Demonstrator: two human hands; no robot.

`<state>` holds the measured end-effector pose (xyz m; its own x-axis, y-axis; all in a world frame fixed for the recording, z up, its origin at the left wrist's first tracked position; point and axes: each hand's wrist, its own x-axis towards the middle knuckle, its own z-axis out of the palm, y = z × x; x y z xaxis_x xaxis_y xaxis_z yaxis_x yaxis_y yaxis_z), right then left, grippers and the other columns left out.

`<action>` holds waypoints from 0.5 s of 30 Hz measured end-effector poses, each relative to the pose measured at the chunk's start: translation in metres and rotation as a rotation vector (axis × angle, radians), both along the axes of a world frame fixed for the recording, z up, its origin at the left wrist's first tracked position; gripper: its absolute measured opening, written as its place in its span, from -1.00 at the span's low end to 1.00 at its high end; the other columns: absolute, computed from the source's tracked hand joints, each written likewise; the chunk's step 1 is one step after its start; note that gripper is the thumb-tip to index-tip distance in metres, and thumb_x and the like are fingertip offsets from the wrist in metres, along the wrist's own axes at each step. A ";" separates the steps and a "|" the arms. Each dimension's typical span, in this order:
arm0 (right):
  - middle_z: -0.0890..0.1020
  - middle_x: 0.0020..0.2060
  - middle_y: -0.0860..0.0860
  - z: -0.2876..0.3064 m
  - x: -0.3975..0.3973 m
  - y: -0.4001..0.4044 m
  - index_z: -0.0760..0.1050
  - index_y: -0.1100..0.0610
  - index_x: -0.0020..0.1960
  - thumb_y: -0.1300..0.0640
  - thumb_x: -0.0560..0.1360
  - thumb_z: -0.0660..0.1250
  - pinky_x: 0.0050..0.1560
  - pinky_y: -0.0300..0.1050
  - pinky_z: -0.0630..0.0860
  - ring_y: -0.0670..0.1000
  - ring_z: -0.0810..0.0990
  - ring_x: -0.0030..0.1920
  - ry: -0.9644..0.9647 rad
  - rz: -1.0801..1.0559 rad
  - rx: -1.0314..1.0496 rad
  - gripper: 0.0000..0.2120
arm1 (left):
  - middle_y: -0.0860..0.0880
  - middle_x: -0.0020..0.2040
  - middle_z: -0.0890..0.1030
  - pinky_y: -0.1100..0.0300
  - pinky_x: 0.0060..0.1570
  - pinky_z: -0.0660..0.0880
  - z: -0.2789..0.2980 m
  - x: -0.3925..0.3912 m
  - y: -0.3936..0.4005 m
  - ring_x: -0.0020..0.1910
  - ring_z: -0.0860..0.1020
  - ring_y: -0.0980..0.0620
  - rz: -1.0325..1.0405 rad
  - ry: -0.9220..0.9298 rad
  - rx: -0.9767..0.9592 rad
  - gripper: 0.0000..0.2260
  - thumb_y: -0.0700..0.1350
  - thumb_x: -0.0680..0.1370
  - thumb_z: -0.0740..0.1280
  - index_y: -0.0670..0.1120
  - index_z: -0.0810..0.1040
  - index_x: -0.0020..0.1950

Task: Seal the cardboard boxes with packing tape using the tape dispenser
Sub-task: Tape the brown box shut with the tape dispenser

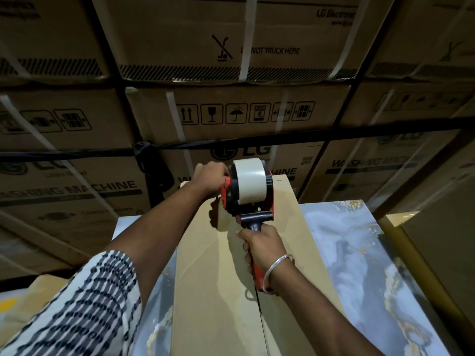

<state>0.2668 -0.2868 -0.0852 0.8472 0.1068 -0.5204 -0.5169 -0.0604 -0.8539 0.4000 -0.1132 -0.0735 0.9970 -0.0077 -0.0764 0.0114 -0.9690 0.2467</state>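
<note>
A wall of strapped washing machine cartons (pixel 239 116) filled the far side, and I saw a marble-patterned tabletop (pixel 359 253) below. On it lay a long cardboard box (pixel 218 291), its centre seam still bare near me. The red and black tape dispenser (pixel 248 194), carrying a white roll, stood at the box's far end. My right hand (pixel 262 247) gripped its handle; my left hand (pixel 212 179) pinched its far left side.

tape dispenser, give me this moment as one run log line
right hand grips tape dispenser handle | left hand at its far end | cardboard box seam untaped
</note>
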 end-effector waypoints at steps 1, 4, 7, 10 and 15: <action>0.36 -0.42 0.05 0.001 0.000 0.001 0.40 0.14 -0.11 0.23 0.52 0.35 -0.48 -0.24 0.23 0.00 0.28 -0.54 0.000 0.004 -0.011 -0.88 | -0.11 -0.01 0.63 0.00 0.10 0.34 0.000 -0.001 0.000 0.10 0.55 -0.14 -0.013 -0.008 0.038 -0.88 -0.01 0.50 0.23 -0.03 0.50 -0.14; 0.36 -0.43 0.05 0.006 -0.002 0.000 0.38 0.15 -0.11 0.25 0.54 0.32 -0.48 -0.26 0.21 -0.01 0.28 -0.55 0.010 0.004 0.004 -0.88 | -0.09 -0.07 0.60 0.02 -0.01 0.36 -0.002 -0.002 -0.002 0.08 0.58 -0.17 -0.023 -0.060 0.107 -0.93 -0.11 0.53 0.27 -0.01 0.54 -0.06; 0.36 -0.45 0.04 0.012 -0.016 -0.008 0.39 0.17 -0.11 0.29 0.53 0.27 -0.50 -0.28 0.20 -0.01 0.27 -0.56 0.051 -0.015 0.041 -0.92 | -0.01 -0.16 0.52 0.02 -0.06 0.27 -0.005 -0.003 -0.004 0.04 0.57 -0.14 -0.030 -0.096 0.114 -0.85 0.00 0.59 0.25 0.00 0.55 -0.10; 0.36 -0.44 0.05 0.007 -0.047 -0.019 0.50 0.24 -0.03 0.26 0.49 0.30 -0.50 -0.26 0.21 -0.01 0.27 -0.56 0.061 0.006 0.008 -0.92 | -0.01 -0.09 0.60 -0.03 -0.04 0.24 -0.012 0.001 -0.003 0.05 0.55 -0.09 -0.026 -0.104 0.112 -0.67 0.19 0.63 0.17 0.06 0.66 0.05; 0.32 -0.39 0.11 -0.002 -0.078 -0.030 0.36 0.13 -0.19 0.27 0.47 0.31 -0.46 -0.24 0.18 0.01 0.23 -0.52 0.060 0.003 -0.045 -0.85 | 0.05 0.05 0.60 -0.06 0.06 0.33 -0.024 -0.001 -0.007 0.10 0.52 -0.05 -0.047 -0.192 0.126 -0.59 0.27 0.65 0.08 0.10 0.64 0.15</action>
